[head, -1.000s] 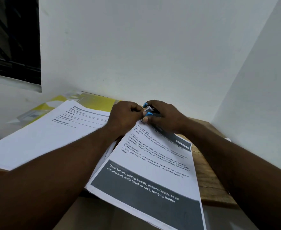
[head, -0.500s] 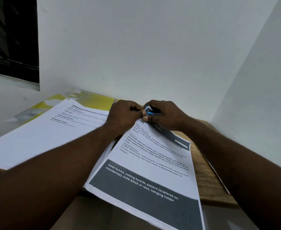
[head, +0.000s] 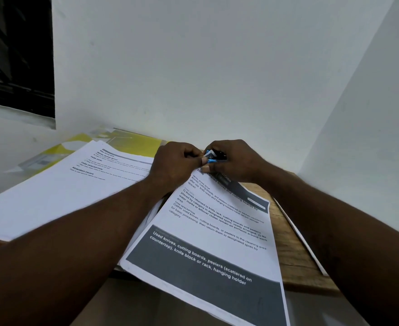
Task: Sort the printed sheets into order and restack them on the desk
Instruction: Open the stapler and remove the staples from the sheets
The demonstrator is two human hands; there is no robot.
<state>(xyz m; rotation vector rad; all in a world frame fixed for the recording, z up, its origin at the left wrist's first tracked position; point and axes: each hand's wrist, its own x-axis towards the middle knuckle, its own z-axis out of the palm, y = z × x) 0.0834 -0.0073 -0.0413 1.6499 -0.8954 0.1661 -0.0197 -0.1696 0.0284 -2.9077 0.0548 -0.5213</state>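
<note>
Printed sheet (head: pixel 217 234), grey banded, lies slanted at centre frame and overhangs the near edge of the wooden tabletop (head: pixel 295 257). At its top corner both hands meet. Left hand (head: pixel 175 164) and right hand (head: pixel 237 161), fingers curled, pinch a small blue-and-black object (head: pixel 209 156); what it is cannot be told. Left of centre lies a second paper stack (head: pixel 64 191), partly over a yellow folder (head: pixel 135 143). White wall (head: pixel 217 67) behind.

Yellow folder (head: pixel 142 143) against white wall (head: pixel 193 67), dark window (head: pixel 15 55) upper left.
</note>
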